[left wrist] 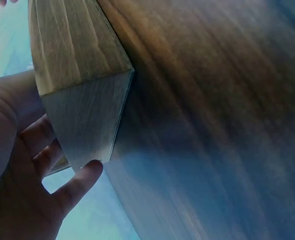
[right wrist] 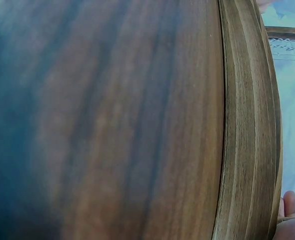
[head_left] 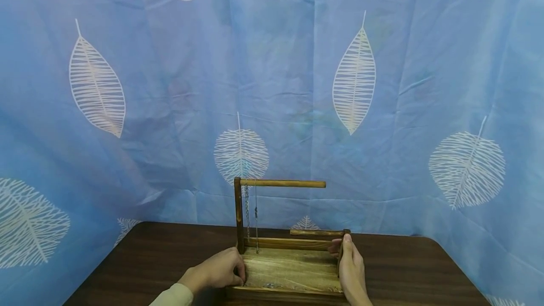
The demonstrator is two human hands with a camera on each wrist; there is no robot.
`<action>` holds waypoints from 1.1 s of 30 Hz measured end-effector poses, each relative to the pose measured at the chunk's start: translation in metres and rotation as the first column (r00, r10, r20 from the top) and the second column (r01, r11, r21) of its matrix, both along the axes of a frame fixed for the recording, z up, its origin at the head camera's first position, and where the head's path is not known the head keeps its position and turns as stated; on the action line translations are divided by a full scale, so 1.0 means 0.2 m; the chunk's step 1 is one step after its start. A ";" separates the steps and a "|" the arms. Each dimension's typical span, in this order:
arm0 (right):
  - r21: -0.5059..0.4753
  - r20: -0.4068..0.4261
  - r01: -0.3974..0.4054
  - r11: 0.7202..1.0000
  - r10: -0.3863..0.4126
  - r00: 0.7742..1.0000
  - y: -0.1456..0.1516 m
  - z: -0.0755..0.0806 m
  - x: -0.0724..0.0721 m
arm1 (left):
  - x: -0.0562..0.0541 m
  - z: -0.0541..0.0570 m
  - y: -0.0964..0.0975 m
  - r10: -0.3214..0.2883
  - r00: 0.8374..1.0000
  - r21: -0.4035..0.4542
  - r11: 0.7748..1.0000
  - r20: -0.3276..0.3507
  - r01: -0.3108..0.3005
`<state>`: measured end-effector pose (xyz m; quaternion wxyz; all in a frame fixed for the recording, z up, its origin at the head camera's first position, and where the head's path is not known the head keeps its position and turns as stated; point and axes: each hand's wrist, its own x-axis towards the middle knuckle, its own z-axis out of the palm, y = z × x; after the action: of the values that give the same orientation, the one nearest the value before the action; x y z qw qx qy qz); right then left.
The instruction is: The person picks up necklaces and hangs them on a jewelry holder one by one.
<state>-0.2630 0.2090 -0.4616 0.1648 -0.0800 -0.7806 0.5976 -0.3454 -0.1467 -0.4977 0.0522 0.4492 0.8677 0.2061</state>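
Note:
A wooden jewelry stand [head_left: 293, 268] sits in front of me, a shallow tray with an L-shaped post at each side. Thin chains [head_left: 247, 211] hang from the taller left bar [head_left: 282, 183]; the right bar [head_left: 316, 233] is lower and bare. My left hand [head_left: 223, 268] grips the tray's left end by its front corner, fingertips inside the wall. The left wrist view shows the thumb [left wrist: 85, 175] against the end panel [left wrist: 87, 115]. At the right side, my right hand [head_left: 352, 268] holds the end and short post, thumb up along it, fingers partly hidden behind.
The stand is on a dark wooden table [head_left: 408, 268] with rounded far corners. Behind it hangs a blue cloth [head_left: 280, 84] printed with white leaves. Small shiny bits [head_left: 272, 285] lie along the tray's front inner edge.

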 end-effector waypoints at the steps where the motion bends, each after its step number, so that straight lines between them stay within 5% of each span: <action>1: -0.001 -0.001 0.001 1.000 -0.001 1.000 0.00 0.00 0.00 | 0.02 0.02 0.01 0.003 1.000 -0.002 1.000 0.013 -0.003; 7: -0.001 -0.004 0.010 1.000 -0.010 1.000 0.00 0.00 0.00 | 0.18 0.24 0.06 0.058 0.995 -0.023 0.998 0.081 -0.057; 10: 0.001 -0.003 0.009 1.000 -0.009 1.000 0.00 0.00 0.00 | 0.20 0.27 0.07 0.053 0.996 -0.036 0.998 0.070 -0.051; 15: 0.020 0.001 0.014 1.000 -0.014 1.000 0.00 0.00 0.00 | 0.16 0.22 0.05 0.026 0.997 -0.035 0.999 0.079 -0.023; 21: 0.011 0.006 0.011 1.000 -0.011 1.000 0.00 0.00 0.00 | 0.02 0.03 0.01 -0.059 0.998 -0.049 0.997 -0.035 0.058; 28: -0.002 0.017 -0.011 1.000 0.011 1.000 0.00 0.00 0.00 | 0.14 0.17 0.04 0.013 0.999 -0.149 0.989 -0.031 -0.017; 33: -0.001 0.015 -0.013 1.000 0.013 1.000 0.00 0.00 0.00 | 0.01 0.00 -0.01 -0.034 0.998 -0.119 0.993 -0.048 0.028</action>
<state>-0.2628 0.2098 -0.4617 0.1549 -0.0793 -0.7819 0.5986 -0.3429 -0.1483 -0.4980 0.0600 0.4636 0.8725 0.1422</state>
